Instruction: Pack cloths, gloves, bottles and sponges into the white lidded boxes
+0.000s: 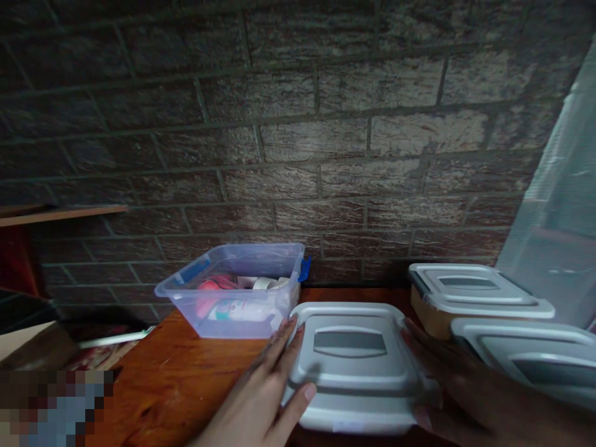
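A storage box with a pale grey lid (349,366) sits at the front of the wooden table, between my two hands. My left hand (274,379) grips its left side, fingers along the lid's edge and thumb near the front corner. On the opposite side, my right hand (454,372) holds the box's right edge, its fingers partly in shadow. Just behind my left fingers is an open, clear purplish plastic bin (223,332) with blue clips. Inside it lie a white bottle (242,309), a pink item (207,295) and some white pieces I cannot make out.
Two more boxes with grey lids, one farther back (479,288) and one nearer (554,360), stand to the right. A brick wall (321,143) rises behind the wooden table (158,372). Translucent sheeting (559,223) hangs at right; a wooden shelf (65,215) juts in at left.
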{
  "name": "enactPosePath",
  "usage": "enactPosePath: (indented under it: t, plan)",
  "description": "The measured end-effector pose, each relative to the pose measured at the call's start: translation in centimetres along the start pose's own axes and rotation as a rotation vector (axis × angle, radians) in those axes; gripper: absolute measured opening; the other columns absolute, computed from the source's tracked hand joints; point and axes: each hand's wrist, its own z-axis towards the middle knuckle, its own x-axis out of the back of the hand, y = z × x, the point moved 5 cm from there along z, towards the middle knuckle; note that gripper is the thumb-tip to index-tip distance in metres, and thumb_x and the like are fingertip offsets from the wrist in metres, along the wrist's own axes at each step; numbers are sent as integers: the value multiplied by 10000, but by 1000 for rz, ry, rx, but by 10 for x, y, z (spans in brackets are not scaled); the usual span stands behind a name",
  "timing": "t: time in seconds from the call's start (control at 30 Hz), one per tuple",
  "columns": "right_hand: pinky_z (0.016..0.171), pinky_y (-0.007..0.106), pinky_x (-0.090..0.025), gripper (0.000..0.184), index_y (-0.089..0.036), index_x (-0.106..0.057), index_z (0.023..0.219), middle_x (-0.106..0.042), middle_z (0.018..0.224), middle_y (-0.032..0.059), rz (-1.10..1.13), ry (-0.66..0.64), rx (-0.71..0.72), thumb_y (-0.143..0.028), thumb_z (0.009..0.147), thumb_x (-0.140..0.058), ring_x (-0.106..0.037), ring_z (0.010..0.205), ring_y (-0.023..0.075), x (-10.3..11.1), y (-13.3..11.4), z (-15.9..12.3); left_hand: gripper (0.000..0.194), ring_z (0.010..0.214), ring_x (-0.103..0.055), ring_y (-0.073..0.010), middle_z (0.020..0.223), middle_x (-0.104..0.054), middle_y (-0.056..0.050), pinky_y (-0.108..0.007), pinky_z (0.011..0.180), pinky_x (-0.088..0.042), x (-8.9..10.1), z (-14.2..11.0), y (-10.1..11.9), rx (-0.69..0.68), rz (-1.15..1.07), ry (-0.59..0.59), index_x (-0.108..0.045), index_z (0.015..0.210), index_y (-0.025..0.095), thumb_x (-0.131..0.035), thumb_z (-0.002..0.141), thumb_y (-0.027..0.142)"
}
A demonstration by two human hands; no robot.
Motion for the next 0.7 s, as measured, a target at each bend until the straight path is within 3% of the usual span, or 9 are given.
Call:
enactPosePath:
  t: [0.17,0.3,0.37,0.43,0.57,0.63,0.7]
  plan:
    - [1184,553,-399,698,-511,-375,1531,-465,1558,-81,-24,-16,19,-559,872,-598,-321,1489,372,7,-20,-3,637,1547,-252,-296,1685,-250,5,-552,1228,-261,-5,0,-5,76,-145,101,-272,1603,378,-487,1005,432]
    - [1197,574,-351,625,-365,-476,1526,-378,1607,6,1,-73,75,-565,935,-522,-348,1485,375,25,-40,-5,463,1539,-281,-301,1622,-416,-18,-577,1247,-221,-11,6,-22,126,-371,184,-536,1478,355,-418,1035,421]
    - [1199,571,-343,588,-298,-541,1494,-436,1583,55,3,-118,68,-569,982,-442,-406,1463,365,32,-43,0,432,1519,-328,-301,1583,-475,-31,-565,1254,-217,-10,11,-29,124,-447,195,-589,1429,355,-458,1024,430]
    - [1197,572,-342,630,-228,-544,1496,-516,1536,117,-40,-77,37,-588,1002,-394,-443,1442,371,39,-38,11,437,1488,-381,-290,1566,-488,-40,-529,1250,-255,-4,15,-34,133,-482,223,-577,1425,352,-509,1003,443]
    - [1196,654,-245,689,-81,-605,1413,-612,1407,252,-254,64,57,-596,991,-428,-482,1391,434,39,-20,38,626,1198,-639,-301,1386,-614,-118,-492,1069,-495,4,18,-46,316,-503,203,-475,1491,263,-555,947,563]
    - [1185,687,-204,656,-77,-655,1334,-702,1252,251,-292,54,71,-591,991,-433,-570,1297,435,31,-12,49,728,1020,-701,-302,1211,-700,-124,-479,949,-561,3,20,-49,428,-532,139,-474,1490,210,-572,906,632]
    - [1161,677,-250,638,-103,-663,1300,-759,1074,207,-238,32,65,-602,1001,-401,-635,1206,413,21,-8,54,707,1002,-706,-319,1074,-743,-108,-454,881,-589,0,23,-45,455,-617,92,-573,1403,201,-590,872,668]
